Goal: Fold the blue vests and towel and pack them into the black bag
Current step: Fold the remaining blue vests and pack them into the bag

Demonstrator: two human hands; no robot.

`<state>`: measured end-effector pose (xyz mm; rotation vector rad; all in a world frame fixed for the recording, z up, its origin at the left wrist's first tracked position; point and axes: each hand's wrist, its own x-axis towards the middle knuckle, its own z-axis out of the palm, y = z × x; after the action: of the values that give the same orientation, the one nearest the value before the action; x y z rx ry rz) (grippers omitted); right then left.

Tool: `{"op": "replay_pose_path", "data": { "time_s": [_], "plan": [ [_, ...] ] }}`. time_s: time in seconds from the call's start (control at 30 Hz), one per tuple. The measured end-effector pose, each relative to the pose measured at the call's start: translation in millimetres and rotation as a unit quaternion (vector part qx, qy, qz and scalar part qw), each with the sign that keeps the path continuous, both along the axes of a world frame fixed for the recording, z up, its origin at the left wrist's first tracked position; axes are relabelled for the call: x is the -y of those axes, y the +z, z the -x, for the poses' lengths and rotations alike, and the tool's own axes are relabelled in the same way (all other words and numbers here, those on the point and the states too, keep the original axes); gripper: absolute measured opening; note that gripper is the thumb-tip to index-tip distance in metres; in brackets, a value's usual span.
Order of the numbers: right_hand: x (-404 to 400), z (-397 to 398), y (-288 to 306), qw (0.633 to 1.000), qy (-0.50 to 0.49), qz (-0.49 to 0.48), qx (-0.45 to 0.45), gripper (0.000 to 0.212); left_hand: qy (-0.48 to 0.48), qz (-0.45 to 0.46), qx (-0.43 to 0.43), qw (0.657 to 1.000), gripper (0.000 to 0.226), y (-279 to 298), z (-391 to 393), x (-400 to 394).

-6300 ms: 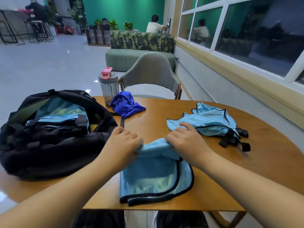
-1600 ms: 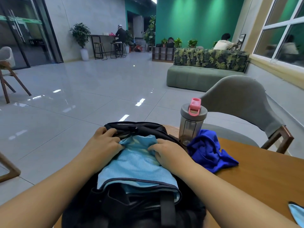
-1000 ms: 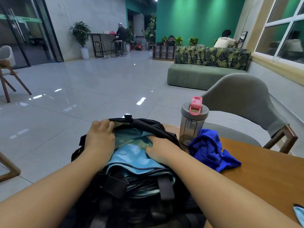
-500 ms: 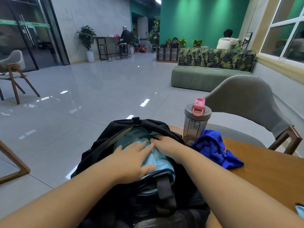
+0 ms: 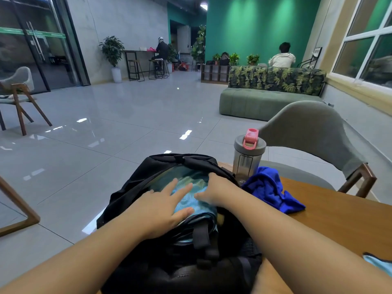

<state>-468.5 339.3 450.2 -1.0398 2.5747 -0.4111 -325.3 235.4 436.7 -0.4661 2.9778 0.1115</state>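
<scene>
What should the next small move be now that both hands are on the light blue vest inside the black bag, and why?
Probably lift both hands out and reach for the royal blue towel. The folded vest already sits inside the black bag, with the left hand flat on it and the right hand at its far edge, while the towel lies crumpled on the table.

Wooden table under black bag, shaker bottle, blue towel, light-blue vest.

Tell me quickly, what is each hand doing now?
Left hand: open, flat on the vest in the bag.
Right hand: fingers curled into the vest; grip cannot be told.
</scene>
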Motion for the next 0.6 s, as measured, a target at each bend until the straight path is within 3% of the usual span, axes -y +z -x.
{"op": "replay_pose_path", "data": {
  "time_s": [0.07,0.17,0.23,0.33,0.6],
  "plan": [
    [-7.2,-11.4,4.9,0.998,0.048,0.006,-0.033,0.059,-0.001,-0.019,-0.015,1.000,0.077,5.8,-8.3,-1.0],
    [-25.7,-28.7,4.8,0.986,0.162,-0.008,-0.033,0.049,-0.081,0.003,0.014,0.997,0.112,7.1,-20.8,-6.5],
    [-38.4,-32.8,-7.1,0.972,0.225,-0.061,-0.024,0.050,-0.124,0.043,0.043,0.990,0.114,-3.9,-23.8,-8.0],
    [-59.1,-37.1,-30.5,0.975,0.204,-0.088,0.012,0.056,-0.115,0.071,0.065,0.989,0.105,-24.1,-24.1,-12.2],
    [-96.9,-47.1,-29.5,0.985,0.170,-0.020,-0.009,0.052,-0.070,0.117,0.073,0.988,0.121,-19.0,-19.6,-31.7]
  ]
}}
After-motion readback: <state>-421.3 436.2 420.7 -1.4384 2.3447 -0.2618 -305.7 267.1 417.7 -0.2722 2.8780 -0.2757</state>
